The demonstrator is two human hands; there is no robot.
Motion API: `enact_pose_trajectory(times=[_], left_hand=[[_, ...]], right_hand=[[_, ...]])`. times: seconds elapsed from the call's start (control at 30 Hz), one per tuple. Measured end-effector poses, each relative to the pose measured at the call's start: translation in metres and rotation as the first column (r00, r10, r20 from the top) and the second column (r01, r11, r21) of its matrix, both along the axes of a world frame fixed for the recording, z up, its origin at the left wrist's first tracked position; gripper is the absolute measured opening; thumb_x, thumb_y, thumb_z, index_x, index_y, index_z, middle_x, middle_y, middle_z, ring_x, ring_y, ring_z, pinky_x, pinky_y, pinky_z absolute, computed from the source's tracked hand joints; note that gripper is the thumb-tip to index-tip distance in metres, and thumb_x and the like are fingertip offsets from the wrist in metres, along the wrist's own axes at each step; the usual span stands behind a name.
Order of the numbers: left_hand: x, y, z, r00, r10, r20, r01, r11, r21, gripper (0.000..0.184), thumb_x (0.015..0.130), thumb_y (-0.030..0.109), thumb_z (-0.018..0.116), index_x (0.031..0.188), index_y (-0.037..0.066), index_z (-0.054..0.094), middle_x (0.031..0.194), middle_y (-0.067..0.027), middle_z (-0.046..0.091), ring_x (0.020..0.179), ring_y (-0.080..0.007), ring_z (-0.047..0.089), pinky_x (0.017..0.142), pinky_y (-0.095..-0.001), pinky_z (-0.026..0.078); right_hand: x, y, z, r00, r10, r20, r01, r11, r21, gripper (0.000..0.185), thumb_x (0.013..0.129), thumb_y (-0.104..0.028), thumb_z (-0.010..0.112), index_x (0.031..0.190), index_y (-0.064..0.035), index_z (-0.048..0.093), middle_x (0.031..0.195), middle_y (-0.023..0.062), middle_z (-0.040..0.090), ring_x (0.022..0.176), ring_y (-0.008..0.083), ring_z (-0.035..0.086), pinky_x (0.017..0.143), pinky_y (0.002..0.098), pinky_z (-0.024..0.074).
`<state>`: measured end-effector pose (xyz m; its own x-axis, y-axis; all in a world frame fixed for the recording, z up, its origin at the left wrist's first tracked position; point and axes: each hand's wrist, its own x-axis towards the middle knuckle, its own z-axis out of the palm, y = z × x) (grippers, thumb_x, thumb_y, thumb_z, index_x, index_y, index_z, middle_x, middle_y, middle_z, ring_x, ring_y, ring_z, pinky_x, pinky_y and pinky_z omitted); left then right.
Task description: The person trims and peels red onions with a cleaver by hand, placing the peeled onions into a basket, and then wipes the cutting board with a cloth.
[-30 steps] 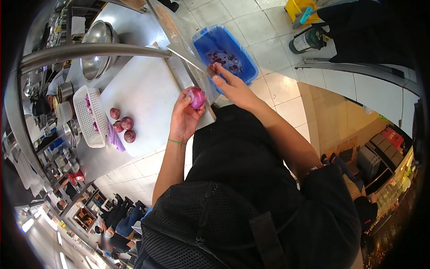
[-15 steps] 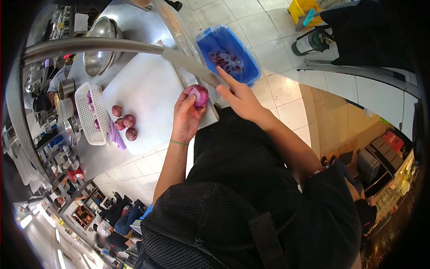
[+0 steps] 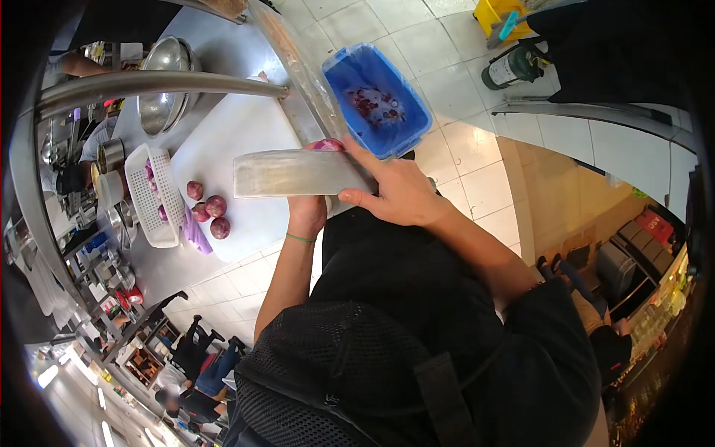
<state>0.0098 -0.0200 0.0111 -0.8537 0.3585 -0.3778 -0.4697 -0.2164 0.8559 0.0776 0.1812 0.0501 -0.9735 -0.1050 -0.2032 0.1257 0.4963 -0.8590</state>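
Observation:
My right hand (image 3: 402,182) is closed round the handle of a wide-bladed kitchen knife (image 3: 298,173), its index finger stretched along the top of the blade. The broad face of the blade lies across my left hand (image 3: 307,212) and hides those fingers. A red onion (image 3: 328,145), held in my left hand, shows past the blade's far edge. Whether the edge is cutting into it I cannot tell. On the white cutting board (image 3: 238,141) sit several whole red onions (image 3: 215,205).
A white perforated basket (image 3: 173,212) with purple onion pieces stands left of the board, beside a purple cloth (image 3: 196,232). Metal bowls (image 3: 159,104) lie behind a steel rail (image 3: 171,77). A blue bin (image 3: 417,123) holding peelings is on the floor. Other people are in the background.
The knife has swung from pointing away at the upper left to lying across my left hand, over the onion. My right hand has moved down slightly.

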Motion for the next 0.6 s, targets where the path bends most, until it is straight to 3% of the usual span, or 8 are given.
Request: enact_pose_trajectory(times=[0.07, 0.13, 0.17, 0.23, 0.27, 0.4, 0.47, 0.6], left_hand=[[-0.001, -0.001, 0.001, 0.999, 0.003, -0.032, -0.006, 0.995, -0.096, 0.040, 0.096, 0.013, 0.069, 0.132, 0.001, 0.059, 0.121, -0.0086, 0.068, 0.109, -0.0193, 0.065, 0.096, -0.0350, 0.052], [-0.005, -0.006, 0.001, 0.999, -0.007, 0.033, 0.011, 0.992, -0.129, 0.035, 0.094, 0.005, 0.069, 0.128, -0.002, 0.060, 0.115, -0.0081, 0.070, 0.099, -0.0164, 0.067, 0.089, -0.0314, 0.054], [-0.003, -0.007, 0.000, 0.999, -0.004, 0.033, 0.008, 0.991, -0.131, 0.035, 0.094, 0.005, 0.069, 0.128, -0.002, 0.060, 0.115, -0.0081, 0.070, 0.099, -0.0164, 0.067, 0.089, -0.0314, 0.054], [0.000, 0.003, 0.013, 0.990, 0.071, 0.120, -0.066, 0.997, -0.042, 0.033, 0.096, 0.006, 0.067, 0.126, -0.003, 0.060, 0.114, -0.0092, 0.069, 0.099, -0.0150, 0.067, 0.088, -0.0306, 0.054], [0.001, 0.003, 0.016, 0.991, 0.053, 0.123, -0.051, 0.998, -0.019, 0.033, 0.095, 0.006, 0.067, 0.127, -0.004, 0.060, 0.115, -0.0092, 0.069, 0.102, -0.0153, 0.066, 0.090, -0.0307, 0.054], [0.004, 0.005, 0.025, 0.987, 0.025, 0.156, -0.026, 1.000, 0.001, 0.034, 0.097, 0.007, 0.064, 0.129, -0.002, 0.058, 0.120, -0.0099, 0.067, 0.105, -0.0157, 0.065, 0.091, -0.0311, 0.055], [0.002, 0.003, 0.030, 0.980, -0.064, 0.187, 0.050, 0.996, 0.077, 0.045, 0.100, 0.022, 0.061, 0.139, 0.002, 0.052, 0.126, -0.0135, 0.063, 0.110, -0.0239, 0.065, 0.095, -0.0367, 0.053], [0.000, -0.008, 0.015, 0.941, -0.123, 0.316, -0.001, 0.931, 0.365, 0.055, 0.099, 0.031, 0.060, 0.146, 0.006, 0.048, 0.127, -0.0163, 0.060, 0.104, -0.0266, 0.063, 0.087, -0.0358, 0.052]], right_hand=[[0.000, -0.003, -0.018, 1.000, 0.017, -0.023, -0.017, 1.000, 0.004, 0.085, 0.094, -0.057, 0.066, 0.157, -0.0070, 0.038, 0.073, 0.0195, 0.067, 0.069, 0.0347, 0.068, 0.071, 0.0428, 0.0527], [-0.003, -0.009, -0.045, 0.989, -0.135, 0.060, 0.147, 0.861, -0.487, 0.078, 0.098, -0.056, 0.063, 0.151, -0.0010, 0.047, 0.071, 0.0125, 0.063, 0.058, 0.0208, 0.059, 0.059, 0.0361, 0.0494], [-0.003, -0.006, -0.048, 0.989, -0.132, 0.060, 0.144, 0.860, -0.489, 0.078, 0.098, -0.056, 0.063, 0.151, -0.0010, 0.047, 0.071, 0.0125, 0.063, 0.058, 0.0208, 0.059, 0.059, 0.0361, 0.0494], [-0.009, 0.006, -0.039, 0.924, -0.093, 0.371, 0.364, 0.514, -0.777, 0.063, 0.104, -0.047, 0.059, 0.149, -0.0028, 0.051, 0.073, -0.0009, 0.053, 0.057, 0.0067, 0.042, 0.052, 0.0241, 0.0373], [-0.009, 0.007, -0.047, 0.922, -0.119, 0.368, 0.377, 0.484, -0.790, 0.057, 0.107, -0.044, 0.055, 0.149, -0.0045, 0.052, 0.077, -0.0065, 0.048, 0.057, 0.0037, 0.038, 0.049, 0.0213, 0.0298], [-0.011, 0.008, -0.042, 0.924, -0.165, 0.346, 0.377, 0.543, -0.750, 0.067, 0.108, -0.051, 0.048, 0.153, -0.0009, 0.045, 0.064, -0.0054, 0.043, 0.051, 0.0042, 0.038, 0.048, 0.0218, 0.0309], [-0.008, 0.005, -0.044, 0.912, -0.188, 0.364, 0.402, 0.584, -0.706, 0.060, 0.107, -0.045, 0.055, 0.150, -0.0024, 0.050, 0.085, -0.0039, 0.054, 0.063, 0.0043, 0.043, 0.054, 0.0227, 0.0348], [-0.014, -0.005, -0.054, 0.875, -0.268, 0.404, 0.478, 0.611, -0.631, 0.062, 0.107, -0.046, 0.054, 0.151, -0.0015, 0.049, 0.090, -0.0021, 0.058, 0.069, 0.0040, 0.046, 0.059, 0.0217, 0.0365]])
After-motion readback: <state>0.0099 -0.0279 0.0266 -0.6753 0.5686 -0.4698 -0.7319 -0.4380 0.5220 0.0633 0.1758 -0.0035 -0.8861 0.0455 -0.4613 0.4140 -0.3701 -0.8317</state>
